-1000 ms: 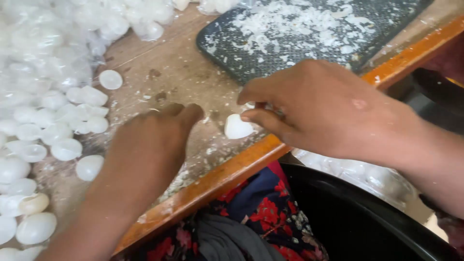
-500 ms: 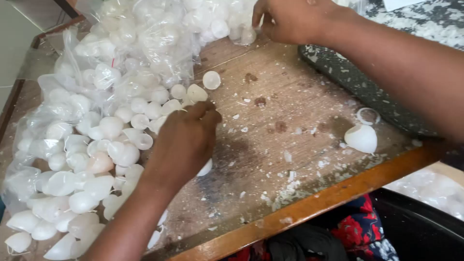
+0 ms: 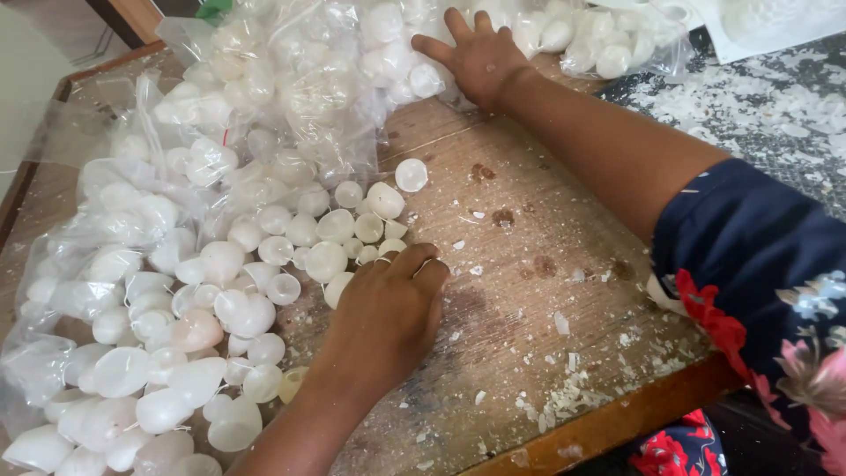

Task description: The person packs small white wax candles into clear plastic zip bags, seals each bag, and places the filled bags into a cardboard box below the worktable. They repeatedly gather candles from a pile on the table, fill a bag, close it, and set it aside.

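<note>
A heap of small white shell-like cups (image 3: 264, 264) spreads over the left of a worn wooden table (image 3: 529, 291), many of them inside clear plastic bags (image 3: 291, 88). My left hand (image 3: 388, 313) lies palm down at the heap's right edge. Its fingers are curled and its fingertips touch the nearest cups. Anything under the palm is hidden. My right hand (image 3: 480, 53) reaches across to the far side with fingers spread. It rests on a plastic bag of cups and grips nothing. One cup (image 3: 411, 174) lies apart between the two hands.
White flakes (image 3: 564, 397) are scattered near the table's orange front edge (image 3: 617, 423). A dark speckled board (image 3: 775, 97) covered in white fragments lies at the right. A raised wooden rim (image 3: 26, 176) borders the table's left side.
My right hand has left the single cup near the front edge and stretched up to the far bags, opening its fingers. My left hand stays at the heap, fingers still curled.
</note>
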